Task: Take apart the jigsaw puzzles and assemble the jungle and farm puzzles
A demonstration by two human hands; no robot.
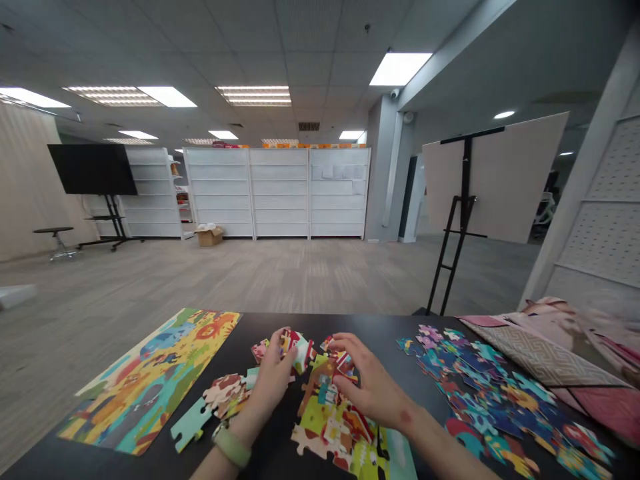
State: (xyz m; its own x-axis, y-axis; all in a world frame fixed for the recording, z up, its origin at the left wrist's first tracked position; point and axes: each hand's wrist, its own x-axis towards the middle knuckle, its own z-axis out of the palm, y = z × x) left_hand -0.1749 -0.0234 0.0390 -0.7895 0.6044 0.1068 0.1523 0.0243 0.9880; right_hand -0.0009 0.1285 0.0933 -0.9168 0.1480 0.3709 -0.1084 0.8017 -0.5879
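Note:
My left hand (pixel 273 380) pinches a red-and-white jigsaw piece (pixel 300 352) at its fingertips, above the black table (pixel 273 443). My right hand (pixel 367 380) curves over a partly joined jigsaw puzzle (pixel 330 420), its fingers on the red and white pieces at the puzzle's far end. Whether those fingers grip a piece, I cannot tell. A loose pale teal piece (pixel 190 423) lies near my left wrist. A small cluster of joined pieces (pixel 225 393) sits just left of my left hand.
A colourful animal picture sheet (pixel 150 380) lies at the table's left. Several blue-patterned loose pieces (pixel 480 393) spread to the right, beside a patterned pink cloth (pixel 555 353). Beyond the table's far edge stand an easel with a board (pixel 495 177) and white shelving (pixel 280 193).

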